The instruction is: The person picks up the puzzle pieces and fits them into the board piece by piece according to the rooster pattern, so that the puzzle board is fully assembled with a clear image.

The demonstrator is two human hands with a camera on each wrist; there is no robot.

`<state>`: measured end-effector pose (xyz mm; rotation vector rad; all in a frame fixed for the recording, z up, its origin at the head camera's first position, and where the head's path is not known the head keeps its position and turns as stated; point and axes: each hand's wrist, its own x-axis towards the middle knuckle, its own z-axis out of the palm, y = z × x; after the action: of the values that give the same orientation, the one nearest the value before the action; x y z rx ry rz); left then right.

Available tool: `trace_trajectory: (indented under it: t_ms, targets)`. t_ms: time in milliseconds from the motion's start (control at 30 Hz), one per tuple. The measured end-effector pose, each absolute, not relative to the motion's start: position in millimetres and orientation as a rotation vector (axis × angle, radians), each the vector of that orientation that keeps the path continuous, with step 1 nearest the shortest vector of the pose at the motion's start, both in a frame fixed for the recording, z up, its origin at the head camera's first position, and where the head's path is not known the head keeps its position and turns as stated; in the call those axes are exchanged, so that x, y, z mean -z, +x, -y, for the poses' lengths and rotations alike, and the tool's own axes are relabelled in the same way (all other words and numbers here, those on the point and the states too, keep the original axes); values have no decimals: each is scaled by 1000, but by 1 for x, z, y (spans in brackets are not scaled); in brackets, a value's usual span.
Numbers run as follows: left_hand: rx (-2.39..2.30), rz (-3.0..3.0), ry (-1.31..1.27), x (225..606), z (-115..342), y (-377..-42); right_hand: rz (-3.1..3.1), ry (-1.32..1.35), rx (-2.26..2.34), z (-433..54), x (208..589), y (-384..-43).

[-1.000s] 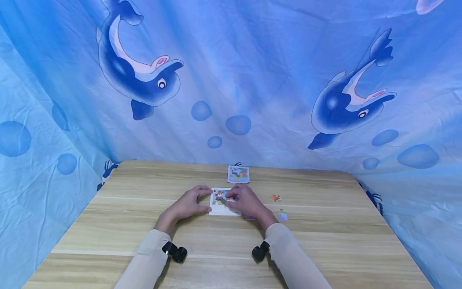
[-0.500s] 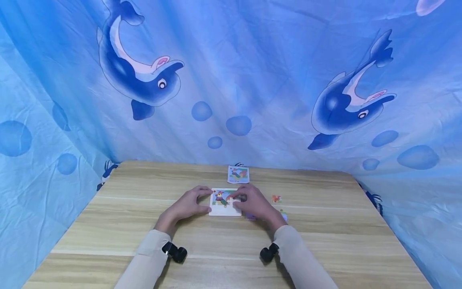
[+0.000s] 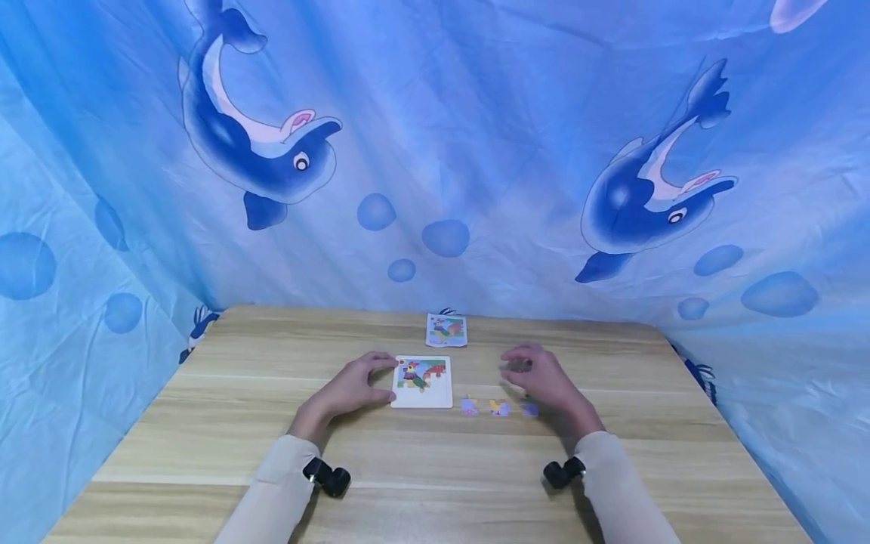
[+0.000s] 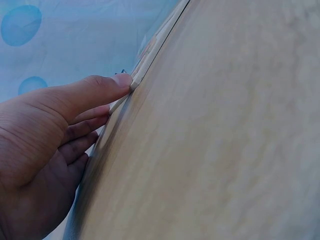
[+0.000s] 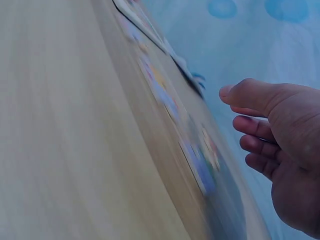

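A white puzzle board point(image 3: 435, 398) lies on the table, its upper part filled with a bird picture and its lower part bare white. My left hand point(image 3: 355, 383) holds the board's left edge, thumb at the near corner and index finger at the far one. To the right of the board lie a purple puzzle piece point(image 3: 470, 406), a yellow-and-purple piece point(image 3: 499, 408) and another purple piece point(image 3: 530, 409). My right hand point(image 3: 541, 378) hovers beyond the last piece, fingers loosely bent and nothing visible between them. In the right wrist view a blurred reddish piece point(image 5: 211, 149) shows near that hand.
A picture card point(image 3: 446, 330) with the same bird lies behind the board, near the table's far edge. The wooden table point(image 3: 421, 483) meets a blue dolphin-print curtain point(image 3: 476, 151) at the back and sides.
My right hand has left the board and moved right, over the loose pieces. Red patches now show at the picture's upper right. The left hand stays at the board's edge.
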<state>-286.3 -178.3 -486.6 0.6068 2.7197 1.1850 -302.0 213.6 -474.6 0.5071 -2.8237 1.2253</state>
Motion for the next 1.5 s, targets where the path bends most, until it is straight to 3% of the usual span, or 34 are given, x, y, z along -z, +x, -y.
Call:
trace_trajectory:
  t_ms: [400, 1500]
  targets:
    - [-1178, -2723, 612, 488, 180, -288, 2841, 476, -1198, -263, 490, -305]
    - [-1190, -2702, 598, 487, 179, -286, 2792, 486, -1091, -259, 501, -306]
